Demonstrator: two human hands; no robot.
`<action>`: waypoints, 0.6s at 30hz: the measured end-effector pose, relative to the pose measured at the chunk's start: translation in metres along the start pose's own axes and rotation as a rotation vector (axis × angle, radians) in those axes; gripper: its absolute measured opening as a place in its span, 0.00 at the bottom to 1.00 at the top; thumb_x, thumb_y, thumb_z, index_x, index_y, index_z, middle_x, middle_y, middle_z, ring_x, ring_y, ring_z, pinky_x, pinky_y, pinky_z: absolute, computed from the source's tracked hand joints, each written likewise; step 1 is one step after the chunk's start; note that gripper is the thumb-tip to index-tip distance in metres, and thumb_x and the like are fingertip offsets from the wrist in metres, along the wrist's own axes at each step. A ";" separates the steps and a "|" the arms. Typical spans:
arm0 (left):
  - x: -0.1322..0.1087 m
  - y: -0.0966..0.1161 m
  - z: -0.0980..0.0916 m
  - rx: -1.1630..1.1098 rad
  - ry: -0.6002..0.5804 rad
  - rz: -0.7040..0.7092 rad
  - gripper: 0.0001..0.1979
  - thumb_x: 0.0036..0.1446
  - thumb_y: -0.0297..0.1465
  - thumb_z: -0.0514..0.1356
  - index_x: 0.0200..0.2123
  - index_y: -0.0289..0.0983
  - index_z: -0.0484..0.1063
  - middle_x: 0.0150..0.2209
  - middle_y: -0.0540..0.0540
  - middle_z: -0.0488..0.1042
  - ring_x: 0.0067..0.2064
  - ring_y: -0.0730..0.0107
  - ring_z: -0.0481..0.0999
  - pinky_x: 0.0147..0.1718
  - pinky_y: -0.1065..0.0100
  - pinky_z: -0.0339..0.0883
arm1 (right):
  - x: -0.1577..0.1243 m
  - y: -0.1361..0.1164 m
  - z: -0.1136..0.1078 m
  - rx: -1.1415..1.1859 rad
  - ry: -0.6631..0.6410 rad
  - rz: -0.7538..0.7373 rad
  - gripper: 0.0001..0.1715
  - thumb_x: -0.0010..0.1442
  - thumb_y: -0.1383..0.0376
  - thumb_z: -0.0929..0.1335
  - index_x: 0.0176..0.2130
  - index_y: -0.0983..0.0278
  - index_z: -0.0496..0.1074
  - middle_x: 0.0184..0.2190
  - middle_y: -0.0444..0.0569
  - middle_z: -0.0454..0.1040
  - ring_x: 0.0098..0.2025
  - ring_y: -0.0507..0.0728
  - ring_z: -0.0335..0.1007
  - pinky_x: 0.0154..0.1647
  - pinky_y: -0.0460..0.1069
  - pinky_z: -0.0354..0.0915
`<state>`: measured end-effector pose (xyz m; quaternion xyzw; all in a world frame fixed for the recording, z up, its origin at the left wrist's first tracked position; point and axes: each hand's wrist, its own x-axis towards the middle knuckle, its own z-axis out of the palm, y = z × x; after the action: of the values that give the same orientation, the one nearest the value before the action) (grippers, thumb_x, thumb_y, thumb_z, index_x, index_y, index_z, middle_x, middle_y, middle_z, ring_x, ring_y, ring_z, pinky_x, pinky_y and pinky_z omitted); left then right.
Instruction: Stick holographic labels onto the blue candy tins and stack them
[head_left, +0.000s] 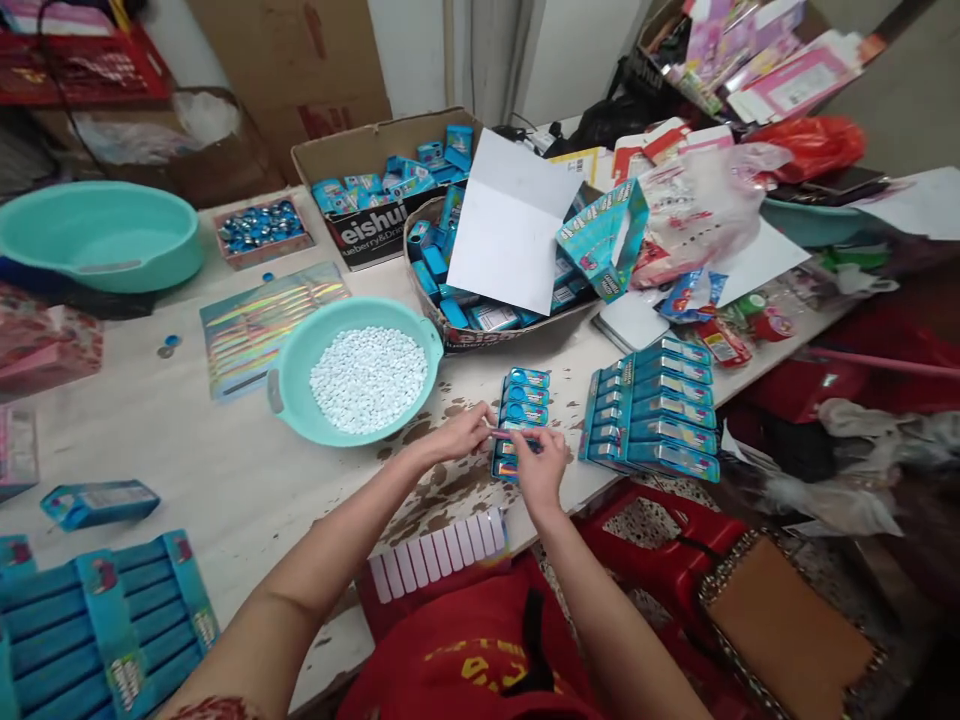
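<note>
Above a short row of small blue packs [527,395], both of my hands come together with their fingers pinched. My left hand [466,433] is at the left end of a thin pinkish strip [502,434], its fingertips closed. From the right, my right hand [543,468] pinches the same strip between thumb and fingers. The strip looks like a narrow label, though its print is too small to read. Part of the pack row is covered by my fingers. Just right of my hands stands a blue display box [651,415] filled with a row of similar packs.
A turquoise basin [281,390] of small white pellets stands left of my hands. Behind are cartons [341,240] of blue packs and a white sheet [517,220]. A sheet with white strips [439,558] lies at the front edge. Blue trays [105,620] lie front left; a red stool [660,540] is right.
</note>
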<state>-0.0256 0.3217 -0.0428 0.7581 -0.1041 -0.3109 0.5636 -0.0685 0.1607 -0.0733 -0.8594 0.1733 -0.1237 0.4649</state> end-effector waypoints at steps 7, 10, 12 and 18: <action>0.071 0.007 -0.004 0.099 0.047 -0.003 0.05 0.51 0.27 0.52 0.35 0.37 0.60 0.19 0.55 0.63 0.21 0.74 0.62 0.22 0.73 0.53 | 0.051 0.015 0.015 -0.034 0.075 0.107 0.08 0.51 0.61 0.68 0.25 0.63 0.71 0.38 0.54 0.64 0.44 0.61 0.63 0.51 0.55 0.59; 0.075 -0.001 0.001 0.045 0.052 -0.067 0.07 0.54 0.27 0.49 0.38 0.37 0.59 0.19 0.55 0.64 0.22 0.73 0.63 0.24 0.73 0.56 | 0.056 0.020 0.018 -0.013 0.033 0.167 0.07 0.49 0.62 0.68 0.24 0.63 0.69 0.37 0.53 0.64 0.43 0.60 0.64 0.51 0.54 0.60; 0.072 -0.009 0.006 0.127 0.143 -0.168 0.10 0.54 0.30 0.53 0.41 0.37 0.60 0.23 0.52 0.68 0.26 0.69 0.68 0.29 0.71 0.59 | 0.058 0.025 0.017 -0.004 0.045 0.209 0.08 0.48 0.61 0.68 0.27 0.63 0.68 0.37 0.52 0.65 0.41 0.59 0.65 0.47 0.53 0.62; 0.052 -0.028 0.042 0.226 0.467 -0.174 0.15 0.55 0.29 0.53 0.46 0.35 0.67 0.45 0.38 0.73 0.47 0.56 0.70 0.46 0.62 0.60 | 0.060 0.031 0.014 0.037 0.035 0.247 0.22 0.47 0.54 0.69 0.38 0.64 0.64 0.37 0.51 0.70 0.35 0.56 0.67 0.35 0.49 0.64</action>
<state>-0.0154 0.2717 -0.0941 0.8735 0.0599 -0.1615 0.4554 -0.0146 0.1306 -0.1037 -0.8204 0.2836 -0.0834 0.4895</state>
